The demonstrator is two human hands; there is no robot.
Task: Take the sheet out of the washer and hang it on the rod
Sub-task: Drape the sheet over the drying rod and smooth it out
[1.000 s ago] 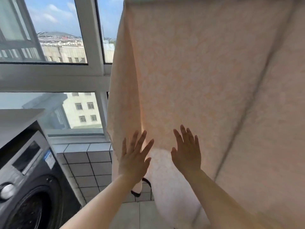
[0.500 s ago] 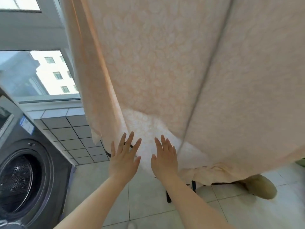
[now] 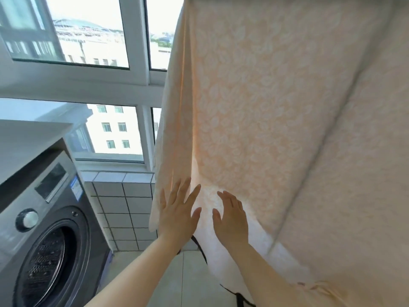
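Observation:
A large pale peach sheet (image 3: 276, 107) with a faint leaf pattern hangs down from above and fills the right side of the view. The rod itself is hidden above the frame. My left hand (image 3: 179, 209) lies flat with spread fingers against the sheet's lower left edge. My right hand (image 3: 232, 216) rests flat on the fabric just to the right of it. The dark grey washer (image 3: 42, 229) stands at the lower left with its round door opening facing me.
A tiled low wall (image 3: 124, 207) runs under the white-framed windows (image 3: 132, 85) behind the washer. Black legs of a stand (image 3: 200, 249) show below the sheet. Pale floor tiles (image 3: 172, 280) lie between washer and sheet.
The view dropped toward the floor, then rose again to the windows. Both hands stayed flat on the sheet and have slid up along its lower left part.

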